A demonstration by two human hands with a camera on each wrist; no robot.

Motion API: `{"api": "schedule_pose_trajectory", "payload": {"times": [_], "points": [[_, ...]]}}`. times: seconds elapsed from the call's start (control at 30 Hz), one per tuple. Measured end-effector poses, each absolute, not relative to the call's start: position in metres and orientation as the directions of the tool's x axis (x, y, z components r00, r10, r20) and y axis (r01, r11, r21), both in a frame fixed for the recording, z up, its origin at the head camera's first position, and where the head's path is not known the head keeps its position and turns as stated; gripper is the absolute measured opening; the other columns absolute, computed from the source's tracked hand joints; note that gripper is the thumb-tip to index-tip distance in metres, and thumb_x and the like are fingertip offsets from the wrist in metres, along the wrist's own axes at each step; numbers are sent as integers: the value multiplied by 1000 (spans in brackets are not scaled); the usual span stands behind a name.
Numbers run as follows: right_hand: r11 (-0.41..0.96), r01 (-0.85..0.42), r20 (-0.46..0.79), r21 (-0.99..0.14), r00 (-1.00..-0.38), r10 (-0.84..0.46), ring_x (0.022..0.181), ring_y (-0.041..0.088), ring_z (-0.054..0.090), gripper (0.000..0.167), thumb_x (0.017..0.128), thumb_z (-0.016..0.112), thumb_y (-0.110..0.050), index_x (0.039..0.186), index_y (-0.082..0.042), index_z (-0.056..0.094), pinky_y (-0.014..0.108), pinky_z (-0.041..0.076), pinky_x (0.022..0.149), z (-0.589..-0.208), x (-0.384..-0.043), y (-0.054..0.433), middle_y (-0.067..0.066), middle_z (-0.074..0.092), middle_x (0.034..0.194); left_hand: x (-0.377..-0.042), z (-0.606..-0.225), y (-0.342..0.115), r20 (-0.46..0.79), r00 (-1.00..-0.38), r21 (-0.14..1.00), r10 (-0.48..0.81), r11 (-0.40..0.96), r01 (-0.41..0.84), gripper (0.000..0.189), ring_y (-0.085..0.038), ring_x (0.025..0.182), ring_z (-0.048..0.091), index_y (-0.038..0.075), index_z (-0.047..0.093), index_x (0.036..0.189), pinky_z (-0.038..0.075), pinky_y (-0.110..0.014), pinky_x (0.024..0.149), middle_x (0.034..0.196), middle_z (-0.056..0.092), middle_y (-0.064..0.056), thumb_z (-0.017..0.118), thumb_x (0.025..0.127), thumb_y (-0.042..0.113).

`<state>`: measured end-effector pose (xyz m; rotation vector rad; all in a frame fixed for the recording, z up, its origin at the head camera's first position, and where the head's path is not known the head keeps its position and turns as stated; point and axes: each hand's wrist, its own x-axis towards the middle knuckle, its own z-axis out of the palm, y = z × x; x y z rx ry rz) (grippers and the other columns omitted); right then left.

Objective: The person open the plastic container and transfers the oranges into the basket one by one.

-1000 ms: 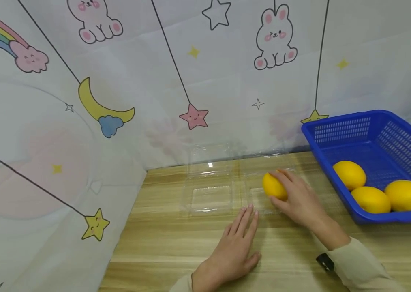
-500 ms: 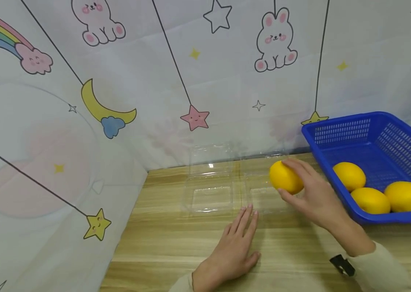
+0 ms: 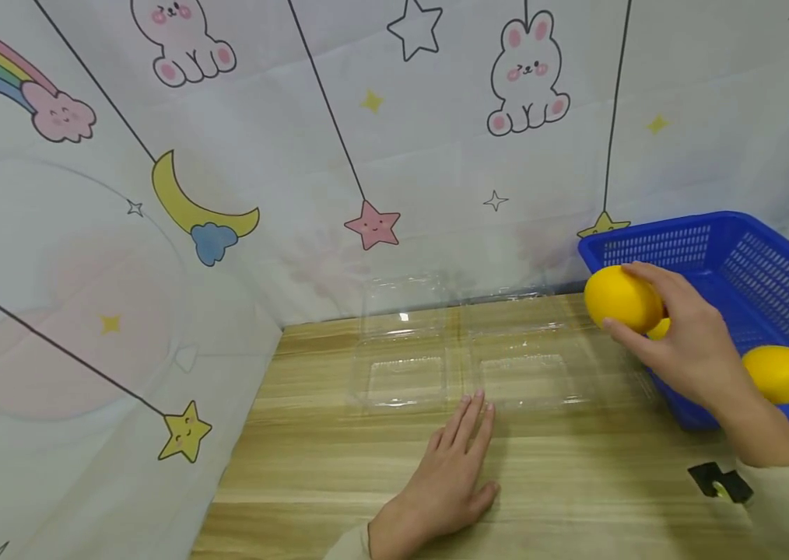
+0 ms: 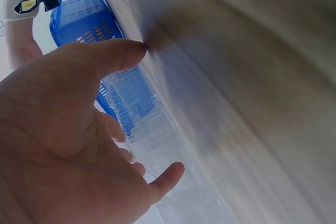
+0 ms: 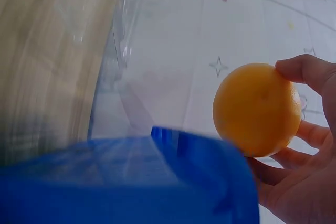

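My right hand [image 3: 692, 342] grips a round yellow-orange fruit [image 3: 622, 299] between thumb and fingers, raised at the left rim of the blue basket [image 3: 738, 222]. The right wrist view shows the same fruit [image 5: 256, 109] with its skin smooth; whether it is a lemon or an orange I cannot tell. Flat on the table, my left hand [image 3: 440, 478] has its fingers straight and holds nothing. Its fingertips are at the front edges of two clear plastic boxes, the left box [image 3: 401, 402] and the right box [image 3: 527, 402], their lids raised towards the back.
Inside the basket lies a similar fruit [image 3: 783, 375]; another is mostly hidden behind my right hand. A white printed cloth [image 3: 436, 155] hangs behind the wooden table [image 3: 310, 467] and along its left side.
My right hand has lifted the fruit up from the right clear box and carried it right to the basket's edge. The left hand has stayed in place.
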<state>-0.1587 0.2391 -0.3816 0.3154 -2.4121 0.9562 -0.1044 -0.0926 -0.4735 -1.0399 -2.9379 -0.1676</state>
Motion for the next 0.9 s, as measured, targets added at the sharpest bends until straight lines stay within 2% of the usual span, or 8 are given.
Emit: {"api": "schedule_pose_trajectory", "payload": {"times": [0.03,0.07,0.13,0.27,0.4,0.57,0.7,0.9], "points": [[725,-373,535,-579,-845,-7,108,49,57,75,89,85,-12,155,-5,49,10,35,76,-380,-160,244,31,50,149,-105,-474,-93,56,-778,95,626,772,629,99,-34,164,13,3,11,170,41,-52,119,178,4,-18,70,100,42],[728,-351,519,-588,-855,8,106,49,56,75,90,85,-13,155,-5,48,10,34,75,-379,-160,249,32,50,149,-105,-474,-93,58,-777,95,627,771,630,99,-34,164,13,3,12,170,41,-52,119,178,4,-18,71,100,42],[741,-314,497,-594,-867,31,105,50,55,75,92,83,-16,156,-3,46,18,39,75,-377,-162,257,33,48,149,-105,-475,-93,65,-775,90,629,770,632,99,-34,164,14,3,12,170,42,-52,118,178,5,-18,71,99,41],[781,-247,473,-574,-879,69,106,54,53,74,96,79,-21,157,-1,43,54,50,75,-377,-166,273,37,47,148,-105,-475,-93,74,-772,81,632,767,636,100,-35,164,15,3,12,170,43,-51,117,178,6,-19,71,99,42],[801,-201,458,-564,-883,101,114,60,48,74,99,75,-21,160,1,38,76,44,85,-383,-168,289,40,43,150,-105,-475,-94,72,-771,83,633,767,637,100,-35,164,14,3,11,170,43,-51,117,178,5,-18,70,100,42],[836,-134,428,-533,-895,130,129,64,39,73,103,68,-23,162,2,33,81,36,96,-393,-168,309,40,34,158,-105,-475,-94,66,-772,91,633,766,636,100,-35,164,13,3,10,170,42,-52,118,178,4,-18,70,100,42],[856,-93,420,-508,-895,152,134,65,37,74,106,63,-33,163,1,30,81,35,98,-400,-168,323,38,30,162,-105,-474,-94,63,-775,95,629,769,632,100,-35,164,14,3,11,170,42,-53,119,178,4,-18,71,100,41],[863,-100,433,-496,-889,146,143,63,31,69,108,60,-34,162,1,34,82,32,101,-409,-175,341,39,32,161,-105,-474,-94,66,-775,89,629,770,632,99,-35,164,14,2,13,170,41,-52,119,178,5,-18,71,99,41]]}}
